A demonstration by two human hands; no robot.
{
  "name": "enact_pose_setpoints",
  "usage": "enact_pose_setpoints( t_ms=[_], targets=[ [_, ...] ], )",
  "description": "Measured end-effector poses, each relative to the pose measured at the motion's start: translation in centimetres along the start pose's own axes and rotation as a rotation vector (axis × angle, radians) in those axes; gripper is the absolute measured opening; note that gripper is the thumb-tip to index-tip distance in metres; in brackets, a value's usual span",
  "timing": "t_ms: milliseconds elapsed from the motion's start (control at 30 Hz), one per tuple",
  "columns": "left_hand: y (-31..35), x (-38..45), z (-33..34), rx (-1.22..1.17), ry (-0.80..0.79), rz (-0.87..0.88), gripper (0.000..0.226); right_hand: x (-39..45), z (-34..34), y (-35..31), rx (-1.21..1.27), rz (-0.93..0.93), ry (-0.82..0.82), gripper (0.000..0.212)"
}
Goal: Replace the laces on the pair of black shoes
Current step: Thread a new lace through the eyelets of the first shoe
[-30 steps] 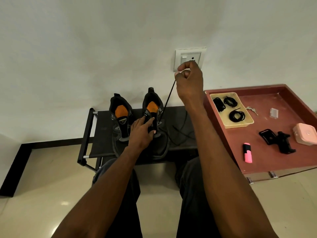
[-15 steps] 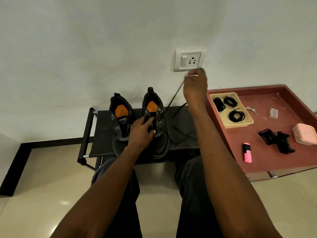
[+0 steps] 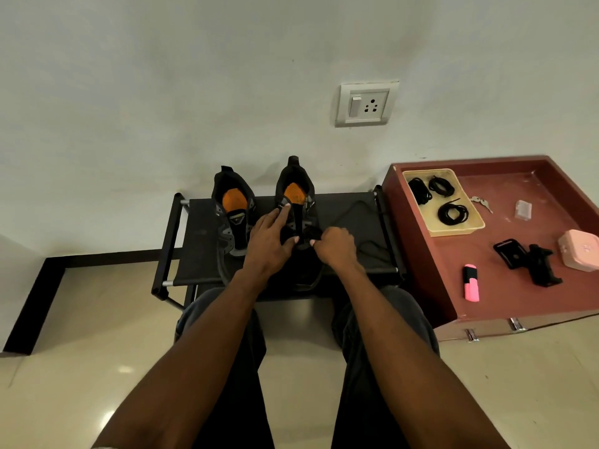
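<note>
The pair of black shoes stands on the low black rack [image 3: 201, 241] by the wall, toes toward the person, orange insoles showing. The right shoe [image 3: 296, 202] is the one under work; the left shoe [image 3: 234, 212] stands just beside it, untouched, w/ no lace visible in it.

Left hand [image 3: 269, 241] rests on the right shoe: index finger stretched up onto the tongue near the orange insole, thumb down at the lace area, the other fingers loosely bent on the shoe's side. Right hand [image 3: 335, 246] is curled narrow at the eyelets on the other side of the same shoe, thumb and fingers pinching the black lace [image 3: 353, 209]. The free part of this lace runs away from the shoe over the rack top, in loose curves toward the rack's end. Exact eyelet: cannot tell, too dark.

Next to the rack, on the side of the right hand, is a red-brown tray table [image 3: 505, 299]. In it, far from the shoe: a yellow tray [image 3: 460, 230] w/ three coiled black laces [image 3: 453, 213], keys [image 3: 481, 202] just beside it, a small clear box [image 3: 522, 209], a pink box [image 3: 580, 251], a black holder [image 3: 526, 259], a pink highlighter [image 3: 471, 282].

On the wall above the shoes, a white switch-socket plate [image 3: 366, 104].
</note>
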State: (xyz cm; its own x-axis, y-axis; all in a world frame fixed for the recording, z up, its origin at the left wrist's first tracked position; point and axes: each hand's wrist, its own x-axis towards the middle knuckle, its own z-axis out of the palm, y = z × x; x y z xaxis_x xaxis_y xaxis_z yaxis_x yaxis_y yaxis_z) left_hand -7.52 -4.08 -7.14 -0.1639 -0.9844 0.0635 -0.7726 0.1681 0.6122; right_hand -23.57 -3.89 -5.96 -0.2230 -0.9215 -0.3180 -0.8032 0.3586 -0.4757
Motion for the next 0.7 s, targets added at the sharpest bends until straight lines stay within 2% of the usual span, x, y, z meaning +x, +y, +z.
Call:
enact_pose_setpoints(
  t_ms=[100, 200, 267, 300, 333, 400, 467, 567, 633, 700],
  targets=[
    [0.3, -0.2, -0.6, -0.163, 0.089, -0.07, 0.072, 0.6, -0.5, 0.3, -0.007, 0.003, -0.031, 0.02],
    [1.0, -0.6, -1.2, -0.356, 0.198, -0.221, 0.056, -0.8, -2.5, -0.8, 0.301, 0.036, -0.192, 0.012],
    [1.4, -0.7, -1.7, -0.618, 0.227, -0.365, 0.037, -2.8, -4.5, -2.6, 0.603, -0.084, -0.324, 0.008],
    [1.5, -0.7, -2.0, -0.795, 0.203, -0.434, 0.028, -3.6, -5.4, -3.4, 0.74, -0.184, -0.388, 0.018],
    [1.6, -0.7, -2.2, -0.974, 0.151, -0.489, 0.022, -4.5, -6.4, -4.0, 0.845, -0.286, -0.45, 0.026],
    [2.0, -0.7, -3.0, -1.246, 0.017, -0.526, 0.024, -5.3, -7.7, -5.1, 0.904, -0.453, -0.488, 0.028],
    [2.2, -0.7, -3.8, -1.377, -0.108, -0.509, 0.032, -5.6, -8.3, -5.8, 0.859, -0.476, -0.388, 0.024],
    [2.3, -1.1, -4.5, -1.342, -0.252, -0.486, 0.037, -4.8, -7.7, -5.4, 0.832, -0.396, -0.139, 0.017],
    [1.8, -1.2, -4.7, -1.262, -0.242, -0.5, 0.032, -3.3, -6.5, -3.9, 0.82, -0.283, 0.002, 0.012],
    [1.1, -1.1, -4.8, -1.187, -0.168, -0.502, 0.022, -1.6, -5.2, -1.8, 0.822, -0.084, 0.14, 0.017]
  ],
)
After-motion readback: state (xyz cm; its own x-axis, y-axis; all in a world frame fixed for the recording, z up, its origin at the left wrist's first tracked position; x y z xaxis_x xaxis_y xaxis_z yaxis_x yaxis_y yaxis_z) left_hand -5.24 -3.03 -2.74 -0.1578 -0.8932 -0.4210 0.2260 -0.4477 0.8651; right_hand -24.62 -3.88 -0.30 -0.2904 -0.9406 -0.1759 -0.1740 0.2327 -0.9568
